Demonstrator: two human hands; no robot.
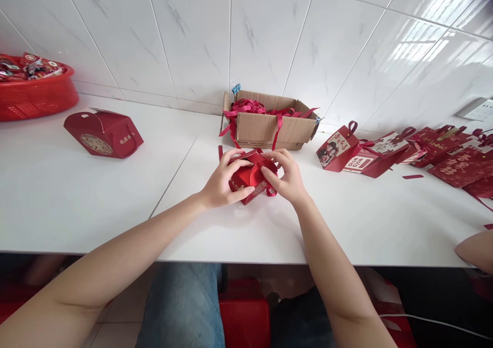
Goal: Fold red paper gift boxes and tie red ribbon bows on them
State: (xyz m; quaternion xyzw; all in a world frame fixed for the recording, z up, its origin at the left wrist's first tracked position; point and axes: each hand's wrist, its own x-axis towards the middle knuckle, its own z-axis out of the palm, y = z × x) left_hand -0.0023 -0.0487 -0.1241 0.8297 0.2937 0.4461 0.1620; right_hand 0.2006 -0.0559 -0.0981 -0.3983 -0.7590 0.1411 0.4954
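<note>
On the white tabletop [77, 199] before me, a red folded-paper gift box with a gold round emblem [103, 133] lies at ten o'clock. Beyond it, against the white marbled tile wall [192, 29], sits a red plastic basket of printed packets [34, 93]. At twelve o'clock stands an open brown cardboard carton [265, 129] full of red ribbons [254, 106], with a blue binder clip [235, 88] on its rim. From two to three o'clock runs a row of red printed paper gift boxes [385, 155]. Another person's arm [475, 250] rests at four o'clock.
</note>
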